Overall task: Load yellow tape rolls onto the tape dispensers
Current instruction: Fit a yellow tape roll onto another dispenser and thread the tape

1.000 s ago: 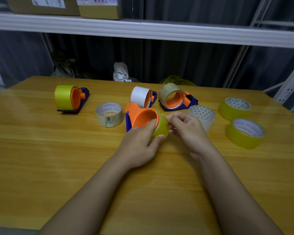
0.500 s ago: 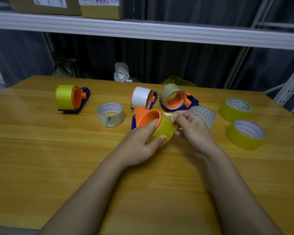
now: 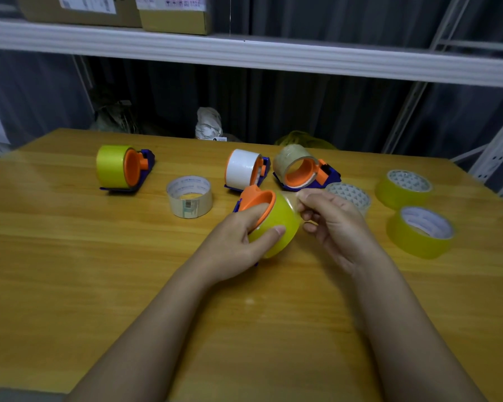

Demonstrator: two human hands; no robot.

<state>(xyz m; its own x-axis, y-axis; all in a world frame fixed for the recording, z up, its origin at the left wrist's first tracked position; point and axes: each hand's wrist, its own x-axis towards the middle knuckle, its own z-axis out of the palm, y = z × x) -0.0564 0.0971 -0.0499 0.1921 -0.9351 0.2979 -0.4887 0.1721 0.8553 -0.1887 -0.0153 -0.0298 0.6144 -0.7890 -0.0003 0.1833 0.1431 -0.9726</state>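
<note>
Left hand point(image 3: 233, 242) grips the yellow tape roll point(image 3: 279, 224) seated on the orange dispenser point(image 3: 256, 198). Right hand point(image 3: 334, 219) pinches the roll's loose tape end, above the tabletop point(image 3: 99, 271).

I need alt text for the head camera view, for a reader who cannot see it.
A person's left hand grips an orange dispenser loaded with a yellow roll, while the right hand pinches its loose tape end. On the wooden table lie three more loaded dispensers and four loose rolls, two of them yellow.
</note>
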